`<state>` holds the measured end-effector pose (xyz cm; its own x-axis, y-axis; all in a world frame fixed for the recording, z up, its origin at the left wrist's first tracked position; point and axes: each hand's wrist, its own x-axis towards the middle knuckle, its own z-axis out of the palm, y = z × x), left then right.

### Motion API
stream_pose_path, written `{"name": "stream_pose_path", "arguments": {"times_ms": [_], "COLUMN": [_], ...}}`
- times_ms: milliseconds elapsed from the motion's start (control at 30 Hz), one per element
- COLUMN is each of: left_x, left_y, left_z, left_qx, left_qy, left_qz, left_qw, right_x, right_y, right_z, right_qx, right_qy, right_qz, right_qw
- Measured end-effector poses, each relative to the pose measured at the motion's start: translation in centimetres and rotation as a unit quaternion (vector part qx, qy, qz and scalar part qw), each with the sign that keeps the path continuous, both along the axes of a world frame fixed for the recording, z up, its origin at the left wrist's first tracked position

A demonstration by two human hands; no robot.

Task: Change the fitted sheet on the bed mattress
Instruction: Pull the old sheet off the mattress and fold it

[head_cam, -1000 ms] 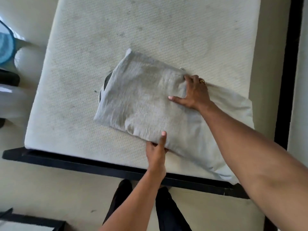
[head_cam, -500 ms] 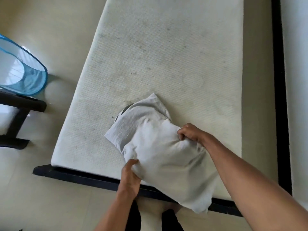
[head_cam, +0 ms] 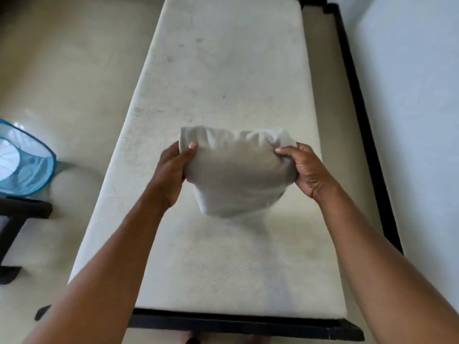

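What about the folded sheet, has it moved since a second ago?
Yes. The folded sheet is up off the mattress, gripped by the left hand and right hand, farther from the foot rail.

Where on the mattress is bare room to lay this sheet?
All visible mattress top is bare, far end to near black frame. Only above its middle is crowded: left hand and right hand grip the folded sheet.

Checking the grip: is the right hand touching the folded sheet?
Touching. Head view: the right hand pinches the folded sheet at its right end, fingers curled into the cloth.
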<state>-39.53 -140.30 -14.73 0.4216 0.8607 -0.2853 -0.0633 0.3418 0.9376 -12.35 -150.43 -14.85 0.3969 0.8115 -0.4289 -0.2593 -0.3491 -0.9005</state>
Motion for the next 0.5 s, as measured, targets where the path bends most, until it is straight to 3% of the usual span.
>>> {"name": "stream_pose_path", "arguments": {"times_ms": [133, 267, 400, 500], "left_x": [3.0, 2.9, -0.8, -3.7], "left_y": [0.1, -5.3, -14.6, -19.0], "left_z": [2.3, -2.5, -12.2, -17.4], "left_qx": [0.065, 0.036, -0.105, -0.205], "left_qy": [0.012, 0.060, 0.200, 0.303], "left_qz": [-0.023, -0.041, -0.110, -0.151], "left_qw": [0.998, 0.997, 0.968, 0.918], "right_x": [1.1, -0.6, -6.0, -8.4], "right_y": [-1.8, -8.8, -20.0, -25.8], "right_z": [2.1, -4.3, -13.3, -17.6], "right_qx": [0.012, -0.051, -0.249, -0.397], "right_qy": [0.019, 0.073, 0.143, 0.107], "right_qz": [-0.080, -0.124, -0.167, -0.116], "right_qw": [0.997, 0.988, 0.943, 0.904]}}
